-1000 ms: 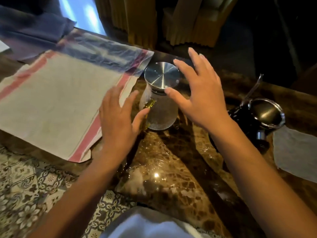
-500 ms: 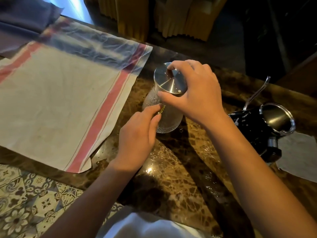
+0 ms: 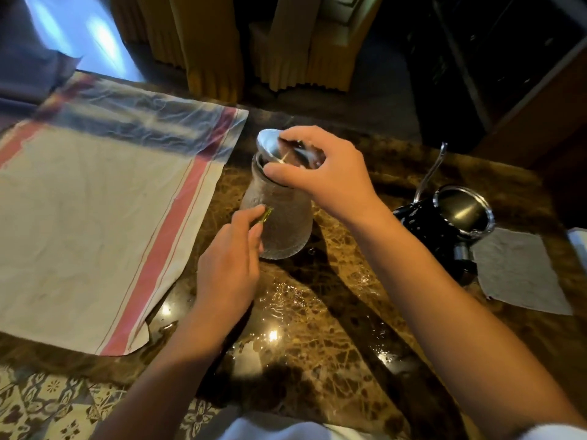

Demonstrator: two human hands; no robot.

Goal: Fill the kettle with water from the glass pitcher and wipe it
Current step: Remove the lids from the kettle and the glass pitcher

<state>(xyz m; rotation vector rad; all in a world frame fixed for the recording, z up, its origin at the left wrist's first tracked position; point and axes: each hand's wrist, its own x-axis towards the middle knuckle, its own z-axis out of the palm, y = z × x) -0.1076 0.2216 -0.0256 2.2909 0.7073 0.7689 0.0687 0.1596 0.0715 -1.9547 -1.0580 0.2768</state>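
A textured glass pitcher [image 3: 282,217] stands upright on the brown marble table [image 3: 333,328]. My right hand [image 3: 320,173] grips its round steel lid [image 3: 270,144], which is tilted up off the pitcher's mouth. My left hand [image 3: 228,265] steadies the pitcher's lower left side, fingers at its greenish handle. To the right sits a black speckled kettle [image 3: 444,227] with an open steel rim and a thin curved spout. A small grey cloth [image 3: 521,271] lies flat beside the kettle.
A large white towel with red stripes [image 3: 95,217] covers the table's left half. Water drops glisten on the marble in front of the pitcher. Yellow-covered chairs [image 3: 286,42] stand beyond the far edge. Patterned floor tiles [image 3: 47,401] show below the near edge.
Both hands moved in from hovering: my right hand closed on the lid and tipped it up off the pitcher, and my left hand came to rest against the pitcher's side.
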